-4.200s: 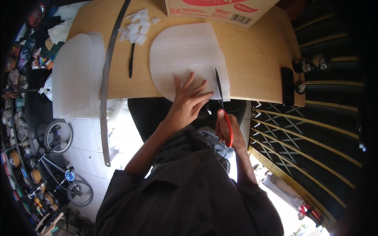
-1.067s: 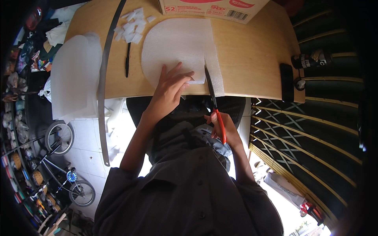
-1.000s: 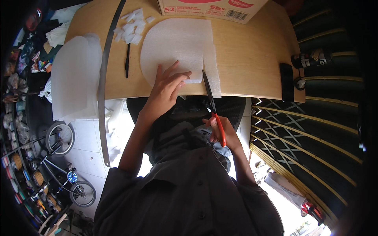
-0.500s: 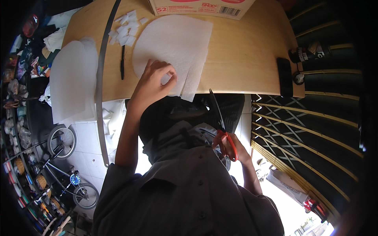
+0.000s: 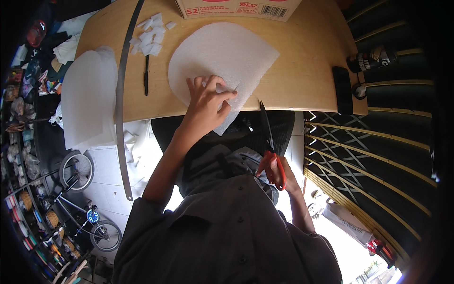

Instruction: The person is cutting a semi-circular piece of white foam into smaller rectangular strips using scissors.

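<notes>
A white foam sheet [image 5: 213, 52] with a rounded left end and a pointed right corner lies on the wooden table, its lower tip hanging past the near edge. My left hand [image 5: 208, 102] rests on it, fingers bent and spread apart, beside a short slit. In my right hand [image 5: 276, 173], below the table edge, are scissors [image 5: 268, 135] with red handles; their dark blades point up toward the table and stand apart from the sheet. Small white foam scraps [image 5: 151, 35] are piled at the far left, next to a black pen [image 5: 146, 78].
A long metal ruler [image 5: 120, 94] crosses the table's left side and juts past its near edge. More rounded white sheets [image 5: 87, 94] overhang the left. A cardboard box [image 5: 236, 10] stands at the back. On the right are a black phone [image 5: 341, 90] and a dark can [image 5: 371, 60].
The foam sheet has turned clockwise and shifted right. My left hand has moved right with it, its fingers more spread. The scissors have moved slightly right.
</notes>
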### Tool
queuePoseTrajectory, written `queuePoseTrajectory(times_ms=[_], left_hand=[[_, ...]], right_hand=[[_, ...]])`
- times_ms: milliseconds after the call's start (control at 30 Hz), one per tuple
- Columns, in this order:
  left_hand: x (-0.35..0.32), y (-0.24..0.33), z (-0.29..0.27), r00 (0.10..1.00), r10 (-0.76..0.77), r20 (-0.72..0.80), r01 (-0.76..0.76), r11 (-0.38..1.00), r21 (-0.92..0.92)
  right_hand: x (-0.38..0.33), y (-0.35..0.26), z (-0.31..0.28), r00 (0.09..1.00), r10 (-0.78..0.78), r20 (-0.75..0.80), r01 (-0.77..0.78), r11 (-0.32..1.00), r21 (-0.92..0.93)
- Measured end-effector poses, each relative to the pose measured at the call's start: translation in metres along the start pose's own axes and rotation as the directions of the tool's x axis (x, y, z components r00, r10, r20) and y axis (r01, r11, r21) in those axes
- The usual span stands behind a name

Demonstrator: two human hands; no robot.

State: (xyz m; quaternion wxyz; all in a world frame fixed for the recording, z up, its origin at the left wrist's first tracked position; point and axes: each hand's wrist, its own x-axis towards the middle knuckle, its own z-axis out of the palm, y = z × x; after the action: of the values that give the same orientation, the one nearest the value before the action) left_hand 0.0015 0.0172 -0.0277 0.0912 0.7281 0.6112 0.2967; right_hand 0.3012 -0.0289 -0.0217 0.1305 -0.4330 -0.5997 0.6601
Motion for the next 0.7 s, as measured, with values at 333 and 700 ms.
queuePoseTrajectory(times_ms=[333, 700], left_hand=[[0.007, 0.016, 0.001, 0.998, -0.056, -0.041, 0.055, 0.998, -0.042], [0.007, 0.015, 0.022, 0.981, -0.106, -0.163, 0.108, 0.994, 0.003]], right_hand=[[-0.002, -0.006, -0.007, 0.995, 0.073, 0.07, -0.069, 0.996, -0.06], [0.006, -0.018, -0.023, 0.98, 0.168, 0.111, -0.154, 0.98, -0.123]])
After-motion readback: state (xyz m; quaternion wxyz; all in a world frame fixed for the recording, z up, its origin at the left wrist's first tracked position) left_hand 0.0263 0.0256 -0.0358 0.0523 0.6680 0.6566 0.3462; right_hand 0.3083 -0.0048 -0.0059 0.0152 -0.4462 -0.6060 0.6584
